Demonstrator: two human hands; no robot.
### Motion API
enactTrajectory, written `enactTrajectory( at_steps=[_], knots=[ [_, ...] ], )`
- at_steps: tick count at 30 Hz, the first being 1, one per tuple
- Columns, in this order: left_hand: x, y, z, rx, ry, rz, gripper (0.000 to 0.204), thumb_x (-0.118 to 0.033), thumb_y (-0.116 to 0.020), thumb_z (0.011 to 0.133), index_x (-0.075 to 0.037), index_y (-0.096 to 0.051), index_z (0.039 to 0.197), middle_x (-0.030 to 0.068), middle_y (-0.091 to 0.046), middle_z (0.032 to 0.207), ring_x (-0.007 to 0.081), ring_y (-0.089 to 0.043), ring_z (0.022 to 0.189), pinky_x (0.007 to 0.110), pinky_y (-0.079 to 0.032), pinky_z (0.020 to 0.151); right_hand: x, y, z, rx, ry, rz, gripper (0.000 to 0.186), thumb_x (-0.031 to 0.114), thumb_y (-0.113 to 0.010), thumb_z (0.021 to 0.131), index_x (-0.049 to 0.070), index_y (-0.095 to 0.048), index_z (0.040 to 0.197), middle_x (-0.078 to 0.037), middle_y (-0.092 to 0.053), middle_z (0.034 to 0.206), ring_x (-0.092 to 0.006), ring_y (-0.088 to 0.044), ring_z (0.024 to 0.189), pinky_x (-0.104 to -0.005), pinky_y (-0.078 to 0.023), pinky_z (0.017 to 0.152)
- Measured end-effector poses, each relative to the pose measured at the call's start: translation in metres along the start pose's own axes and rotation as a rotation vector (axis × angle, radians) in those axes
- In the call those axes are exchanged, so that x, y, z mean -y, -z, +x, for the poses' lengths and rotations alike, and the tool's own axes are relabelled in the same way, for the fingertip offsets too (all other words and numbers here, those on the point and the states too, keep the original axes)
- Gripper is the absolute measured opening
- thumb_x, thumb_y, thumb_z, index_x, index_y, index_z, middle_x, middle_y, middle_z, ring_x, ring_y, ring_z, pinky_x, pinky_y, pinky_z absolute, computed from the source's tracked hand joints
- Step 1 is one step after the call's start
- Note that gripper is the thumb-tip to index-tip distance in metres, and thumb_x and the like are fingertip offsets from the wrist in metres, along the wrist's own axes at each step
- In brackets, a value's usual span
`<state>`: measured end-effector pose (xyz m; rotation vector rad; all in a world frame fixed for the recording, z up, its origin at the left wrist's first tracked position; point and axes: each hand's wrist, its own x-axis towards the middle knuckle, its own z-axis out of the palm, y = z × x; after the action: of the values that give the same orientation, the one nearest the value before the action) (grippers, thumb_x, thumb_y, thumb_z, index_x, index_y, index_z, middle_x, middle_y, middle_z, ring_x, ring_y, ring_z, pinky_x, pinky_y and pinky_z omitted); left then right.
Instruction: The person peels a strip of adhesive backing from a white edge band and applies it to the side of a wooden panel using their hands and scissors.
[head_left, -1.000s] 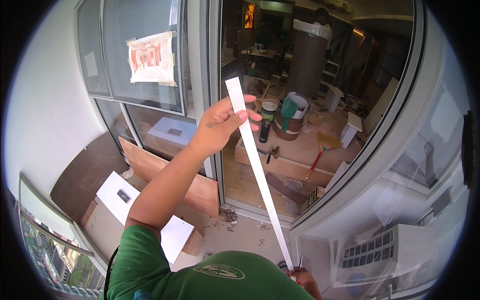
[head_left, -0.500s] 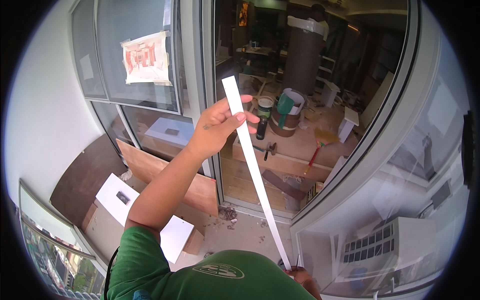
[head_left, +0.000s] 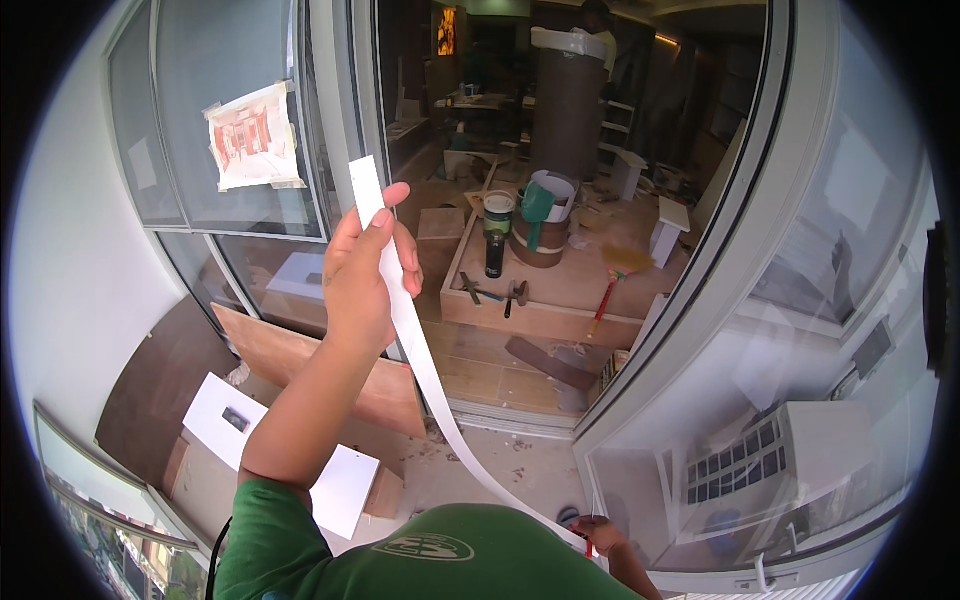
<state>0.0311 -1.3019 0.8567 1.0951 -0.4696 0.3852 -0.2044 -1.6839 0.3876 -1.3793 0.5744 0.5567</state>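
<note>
Leftward our left hand [head_left: 360, 285] has moved, and the white strip [head_left: 424, 367] now bows between our hands; left grips its upper part, but how right hand [head_left: 600, 531] holds below, we cannot tell; we judge strip-handling, next needing steady support

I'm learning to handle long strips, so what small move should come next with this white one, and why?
Probably ease the left hand away from the right hand, since the white strip bows between them rather than running straight.
</note>
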Motion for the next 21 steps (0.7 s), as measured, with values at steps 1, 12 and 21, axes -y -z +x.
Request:
enactTrajectory(
  at_steps=[1,12,21],
  knots=[
    [0.0,-0.003,-0.004,0.009,0.006,-0.021,0.042,-0.022,-0.045,0.102,0.002,-0.047,0.136,0.0027,-0.05,0.063,0.0109,-0.044,0.046,0.024,-0.038,0.045,0.005,-0.002,0.003,-0.016,0.026,-0.026,0.027,0.02,-0.058,0.094,-0.004,-0.068,0.101,-0.01,-0.07,0.092,-0.0191,-0.064,0.088,-0.0315,-0.05,0.082],
    [-0.01,-0.015,0.002,0.822,0.52,-0.053,0.021,-0.021,-0.055,0.097,-0.001,-0.059,0.102,0.0013,-0.051,0.057,0.0079,-0.047,0.044,0.024,-0.038,0.043,0.05,-0.003,0.013,-0.368,0.374,0.777,0.041,0.042,-0.042,0.103,0.004,-0.057,0.099,-0.013,-0.062,0.076,-0.0311,-0.062,0.077,-0.0461,-0.048,0.068],
    [-0.015,-0.065,-0.006,1.151,0.291,0.583,0.021,-0.019,-0.057,0.091,-0.002,-0.068,0.097,0.0048,-0.063,0.074,0.0121,-0.056,0.067,0.028,-0.044,0.064,0.011,-0.004,0.024,-0.376,0.129,0.687,0.041,0.04,-0.042,0.104,0.003,-0.058,0.096,-0.013,-0.064,0.074,-0.0315,-0.065,0.071,-0.046,-0.049,0.064]
  ],
)
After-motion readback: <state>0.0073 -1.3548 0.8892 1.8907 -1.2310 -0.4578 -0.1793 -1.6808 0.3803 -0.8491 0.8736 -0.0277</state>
